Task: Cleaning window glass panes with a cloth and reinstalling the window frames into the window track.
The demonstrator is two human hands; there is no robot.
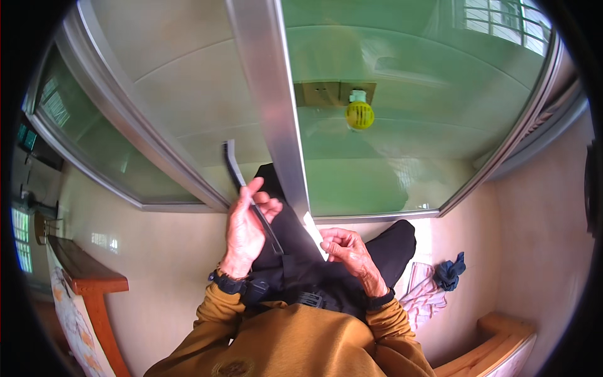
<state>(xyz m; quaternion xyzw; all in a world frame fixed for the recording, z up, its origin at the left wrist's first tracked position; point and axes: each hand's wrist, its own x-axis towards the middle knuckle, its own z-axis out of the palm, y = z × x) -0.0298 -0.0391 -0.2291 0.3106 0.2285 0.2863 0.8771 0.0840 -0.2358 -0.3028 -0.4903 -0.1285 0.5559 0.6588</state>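
My left hand (247,231) grips a long, narrow crevice brush (232,162) with a grey back and dark bristles. The brush's bent upper end points up and away from me, left of an upright aluminium door frame (278,113). Its thin handle runs down past my palm over my dark trousers. My right hand (346,249) has its thumb and curled fingers at the edge of the same frame, near its brightly lit lower end. Right of the upright is a green-tinted glass panel (358,179).
Behind the glass, a yellow ball-shaped plug-in device (360,115) hangs from a wall socket plate (320,94). Another framed glass panel (103,146) stands left. Wooden furniture (89,282) is at lower left, with a wooden armrest (499,334) at lower right. A striped cloth (424,292) and a dark blue cloth (450,272) lie on the floor.
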